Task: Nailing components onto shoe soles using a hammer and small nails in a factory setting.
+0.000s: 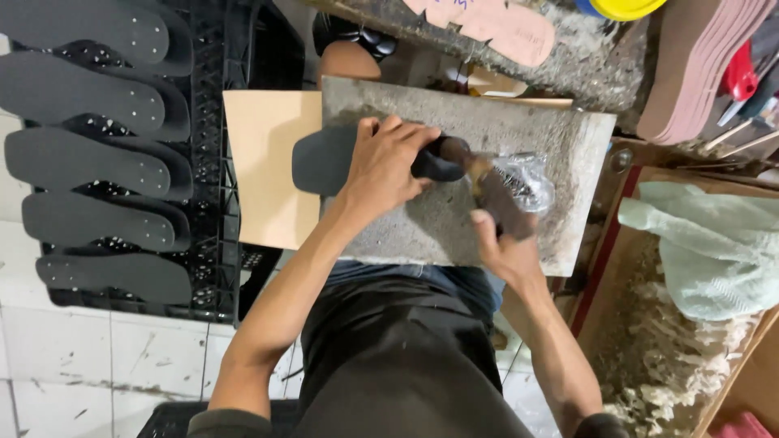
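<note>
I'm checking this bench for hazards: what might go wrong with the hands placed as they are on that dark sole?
1. The left hand presses the dark sole right beside the brush-like tool in the right hand; a slip could smear or jab the fingers.
2. The sole overhangs the grey work board onto the tan sheet, so it may shift under pressure.

The left hand [388,166] covers the middle of the dark sole [324,158], so its full outline is hidden. The tool in the right hand [505,243] is mostly hidden by fingers; it may be a brush. The clear plastic [527,180] is blurred. The stacked soles [702,65] are cut off by the top edge
</note>
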